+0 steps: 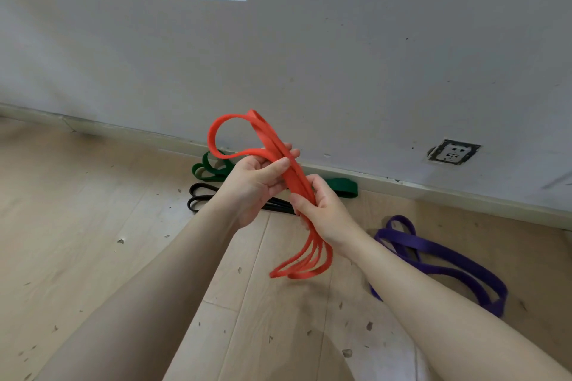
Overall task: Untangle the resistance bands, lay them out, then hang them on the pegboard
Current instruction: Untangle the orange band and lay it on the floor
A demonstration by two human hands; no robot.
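Red band [280, 164] held up over floor [93, 210], folded into several loops. Left hand [258, 182] fingers curl round its upper part, right hand [322, 210] grips it lower down. Green [342, 187], black [201, 198] & purple [448, 260] bands lie on floor by wall [340, 56].
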